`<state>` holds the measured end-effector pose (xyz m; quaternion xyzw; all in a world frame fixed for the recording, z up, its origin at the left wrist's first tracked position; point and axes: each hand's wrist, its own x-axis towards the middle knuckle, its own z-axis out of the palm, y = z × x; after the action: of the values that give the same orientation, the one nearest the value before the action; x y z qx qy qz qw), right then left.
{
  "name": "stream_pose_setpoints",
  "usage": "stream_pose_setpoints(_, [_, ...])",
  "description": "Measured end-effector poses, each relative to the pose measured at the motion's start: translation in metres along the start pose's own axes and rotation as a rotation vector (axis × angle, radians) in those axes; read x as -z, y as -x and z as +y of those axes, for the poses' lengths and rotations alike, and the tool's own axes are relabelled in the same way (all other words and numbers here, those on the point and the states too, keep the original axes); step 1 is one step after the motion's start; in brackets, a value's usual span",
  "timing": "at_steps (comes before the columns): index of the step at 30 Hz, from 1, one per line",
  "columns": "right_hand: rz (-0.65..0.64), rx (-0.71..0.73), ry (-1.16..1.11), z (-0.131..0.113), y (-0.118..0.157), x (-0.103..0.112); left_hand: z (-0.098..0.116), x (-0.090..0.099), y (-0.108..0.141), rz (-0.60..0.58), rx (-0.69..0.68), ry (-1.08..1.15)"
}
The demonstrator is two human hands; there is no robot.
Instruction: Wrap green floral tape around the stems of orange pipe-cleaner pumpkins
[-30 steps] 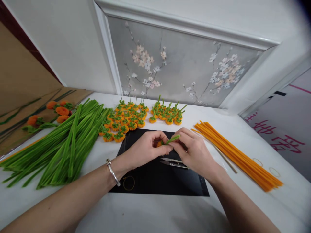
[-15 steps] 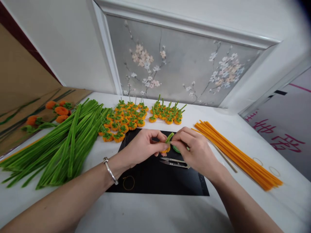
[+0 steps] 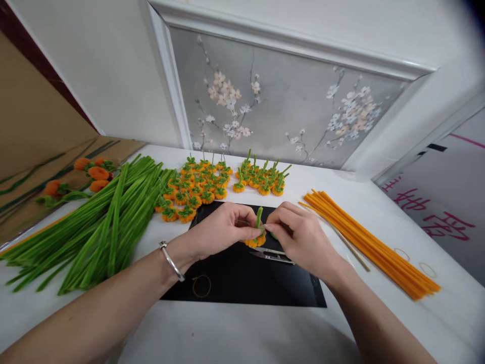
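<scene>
Over a black mat [image 3: 242, 283], my left hand [image 3: 223, 230] pinches a small orange fuzzy pumpkin [image 3: 255, 241] with an upright green stem. My right hand [image 3: 299, 235] is closed at the pumpkin's right side, its thumb and fingertip pressed together; what lies between them is too small to name. Silver thread snips [image 3: 273, 256] lie on the mat just below the hands. A green round thing is mostly hidden behind my right fingers.
Green fuzzy stems [image 3: 109, 227] are heaped at left, orange ones [image 3: 371, 242] at right beside a thin stick [image 3: 350, 247]. Finished-looking pumpkins [image 3: 197, 184] stand behind the mat. A thin ring [image 3: 201, 286] lies on the mat; orange flowers [image 3: 98, 173] lie far left.
The pumpkin has turned in my left fingers, so its stem is more upright and more of its orange body shows. My right fingertips have shifted slightly to the left.
</scene>
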<state>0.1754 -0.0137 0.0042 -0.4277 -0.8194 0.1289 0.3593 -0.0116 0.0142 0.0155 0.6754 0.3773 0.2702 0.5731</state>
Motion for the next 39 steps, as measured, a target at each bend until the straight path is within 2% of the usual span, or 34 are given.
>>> stream_pose_setpoints(8, [-0.074, -0.091, -0.117, 0.004, 0.0, 0.005, -0.001, -0.001, 0.0, 0.022, 0.01, -0.059])
stream_pose_setpoints(13, [-0.055, -0.041, -0.092, 0.007, -0.001, 0.003, -0.001, -0.003, 0.002, -0.075, 0.122, 0.125])
stream_pose_setpoints(15, [-0.045, -0.014, -0.079, 0.006, -0.001, 0.002, -0.001, -0.003, 0.002, -0.098, 0.121, 0.162])
stream_pose_setpoints(19, [-0.029, 0.006, -0.074, 0.003, -0.001, 0.002, 0.0, -0.002, 0.002, -0.054, 0.031, 0.069])
stream_pose_setpoints(22, [-0.014, 0.014, -0.078, 0.0, -0.001, 0.003, -0.002, -0.003, 0.001, 0.006, 0.039, 0.03])
stream_pose_setpoints(25, [-0.013, 0.016, -0.084, 0.0, -0.001, 0.004, -0.005, -0.004, 0.0, 0.057, 0.041, 0.099])
stream_pose_setpoints(32, [-0.034, -0.007, -0.08, 0.004, -0.001, 0.003, -0.01, -0.004, -0.003, 0.078, 0.048, 0.269])
stream_pose_setpoints(36, [-0.027, -0.021, -0.063, 0.004, -0.002, 0.006, -0.013, -0.007, -0.003, 0.031, 0.038, 0.201])
stream_pose_setpoints(39, [-0.077, 0.056, -0.084, 0.001, -0.002, 0.008, -0.019, -0.01, -0.003, -0.022, -0.025, -0.001])
